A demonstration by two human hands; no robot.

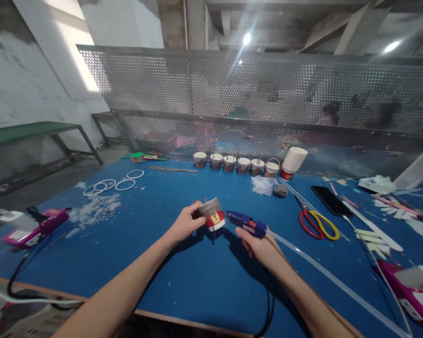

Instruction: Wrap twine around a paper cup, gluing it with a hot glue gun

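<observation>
While the left hand (186,224) pinches a paper cup (213,214) by its wrapped upper part above the blue table (183,281), the right hand (259,244) grips a blue glue gun (247,224), nozzle touching the cup's side. Finished cups (236,163) line the table's far edge beyond the cup; scissors (319,224) lie to its right. Fingers so close to the nozzle risk a burn, and the trailing cord (268,305) could snag.
</observation>
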